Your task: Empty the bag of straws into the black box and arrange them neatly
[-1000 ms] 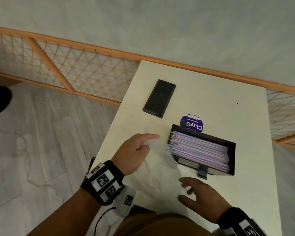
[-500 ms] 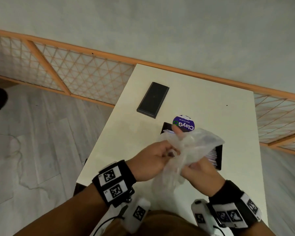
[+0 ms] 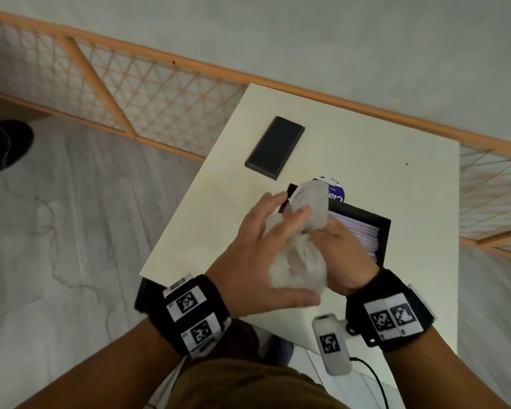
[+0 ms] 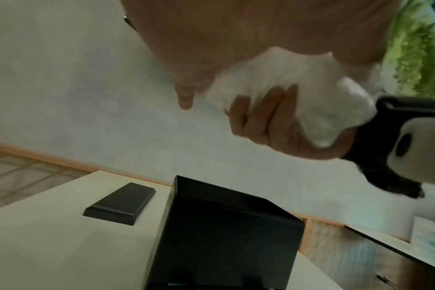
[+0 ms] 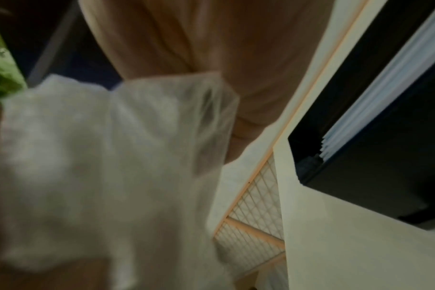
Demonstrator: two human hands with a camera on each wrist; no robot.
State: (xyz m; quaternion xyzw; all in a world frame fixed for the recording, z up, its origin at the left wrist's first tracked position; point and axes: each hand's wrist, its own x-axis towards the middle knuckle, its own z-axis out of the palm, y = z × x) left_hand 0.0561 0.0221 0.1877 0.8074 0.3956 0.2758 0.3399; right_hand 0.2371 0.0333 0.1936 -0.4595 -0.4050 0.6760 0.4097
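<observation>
Bag of thin clear plastic, scrunched up, squeezed between both hands above the near left end of the black box. Left hand pressed against the bag's side, fingers fairly straight and spread, fingertips on the crumpled top. Right hand curled round the bag from the other side, fingers wrapped tight on the plastic as seen by the left wrist camera. Looks empty and see-through, but too blurry up close to be sure.

Straws lying flat in the black box, stacked side by side in a tidy pile, pale with pink and purple stripes; ends lined up in the right wrist view. Black box resting on the white worktop. Round purple sticker just behind the box, partly hidden by the bag. Flat dark lid further behind and to the left of the box, well apart from it.
</observation>
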